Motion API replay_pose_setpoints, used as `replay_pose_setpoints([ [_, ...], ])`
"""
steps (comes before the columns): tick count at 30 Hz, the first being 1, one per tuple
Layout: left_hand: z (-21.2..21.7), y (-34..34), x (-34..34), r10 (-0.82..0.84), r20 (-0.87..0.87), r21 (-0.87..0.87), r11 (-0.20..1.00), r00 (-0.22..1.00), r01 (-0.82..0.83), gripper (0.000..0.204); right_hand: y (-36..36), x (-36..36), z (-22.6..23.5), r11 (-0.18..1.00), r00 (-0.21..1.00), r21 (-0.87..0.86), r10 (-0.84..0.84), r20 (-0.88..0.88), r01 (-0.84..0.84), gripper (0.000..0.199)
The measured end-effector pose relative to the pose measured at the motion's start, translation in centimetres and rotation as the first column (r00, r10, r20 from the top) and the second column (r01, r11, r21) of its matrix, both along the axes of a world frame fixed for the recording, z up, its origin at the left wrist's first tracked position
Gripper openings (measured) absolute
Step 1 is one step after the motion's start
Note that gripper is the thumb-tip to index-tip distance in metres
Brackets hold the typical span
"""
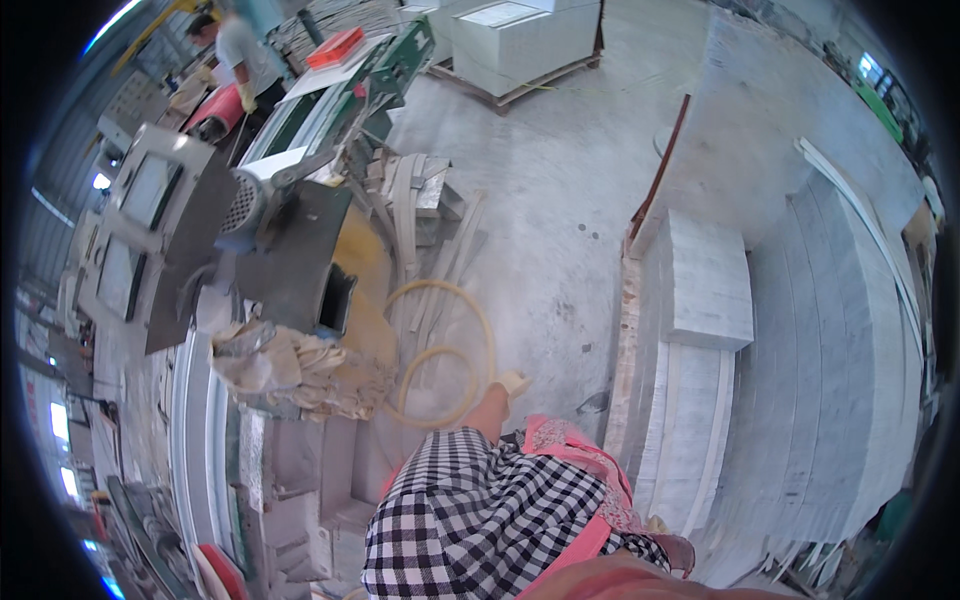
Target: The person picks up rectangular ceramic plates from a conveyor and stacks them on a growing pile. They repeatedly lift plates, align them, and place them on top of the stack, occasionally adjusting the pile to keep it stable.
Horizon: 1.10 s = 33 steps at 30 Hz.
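A: Down at the lower middle of the view, what do the fingers show?

B: Not much. Neither hand can be made out. A black-and-white checked garment (470, 520) and a pink patterned cloth (575, 465) fill that part of the view, so I cannot tell whether the fingers are open, closed or gripping anything.

A: What else of the person shows?

B: A bare leg runs up from the checked garment to a pale shoe (512, 382), which stands on the grey concrete floor (540, 200).

A: Nearest thing to that?

B: A yellowish hose (470, 305) lies in loops on the floor, its coil just beside the shoe. Left of it is a heap of crumpled cloth or bags (285, 365).

A: Further out?

B: Above the heap, a cutting machine (290, 230) with a grey motor and a dark guard; offcut strips (415, 210) are piled against its right side. To the right, a stack of grey stone slabs (830, 380) stands on edge, with a thicker slab block (705, 280) lying on lower slabs near the shoe.

A: Anyone else?

B: Another person (240, 55) in a grey shirt and yellow gloves at the upper left, well apart, by a red roll (215, 110). Pale blocks on a pallet (520, 40) sit at the top.
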<state>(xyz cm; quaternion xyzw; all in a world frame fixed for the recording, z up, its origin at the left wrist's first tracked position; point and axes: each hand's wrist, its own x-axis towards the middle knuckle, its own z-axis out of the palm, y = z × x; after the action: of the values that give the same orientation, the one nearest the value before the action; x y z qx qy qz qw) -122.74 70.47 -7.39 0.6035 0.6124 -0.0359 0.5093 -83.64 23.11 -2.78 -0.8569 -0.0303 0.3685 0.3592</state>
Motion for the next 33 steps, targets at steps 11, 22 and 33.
replay_pose_setpoints([
  [11,0.9,6.9,-0.5,-0.316,0.132,-0.263,0.903,0.939,0.341,0.037,-3.7,-27.4,6.8,0.806,0.755,-0.075,-0.511,0.410,0.587,0.048],
  [22,2.7,1.9,14.7,-0.709,0.325,0.066,0.677,0.625,0.733,0.041,-9.9,-49.9,-7.4,0.566,0.616,-0.244,-0.725,0.306,0.787,0.038],
  [33,-4.0,-6.6,19.4,-0.908,0.206,0.160,0.400,0.365,0.903,0.048,-10.0,-44.8,-5.0,0.118,0.115,0.056,-0.992,0.051,0.991,0.025],
])
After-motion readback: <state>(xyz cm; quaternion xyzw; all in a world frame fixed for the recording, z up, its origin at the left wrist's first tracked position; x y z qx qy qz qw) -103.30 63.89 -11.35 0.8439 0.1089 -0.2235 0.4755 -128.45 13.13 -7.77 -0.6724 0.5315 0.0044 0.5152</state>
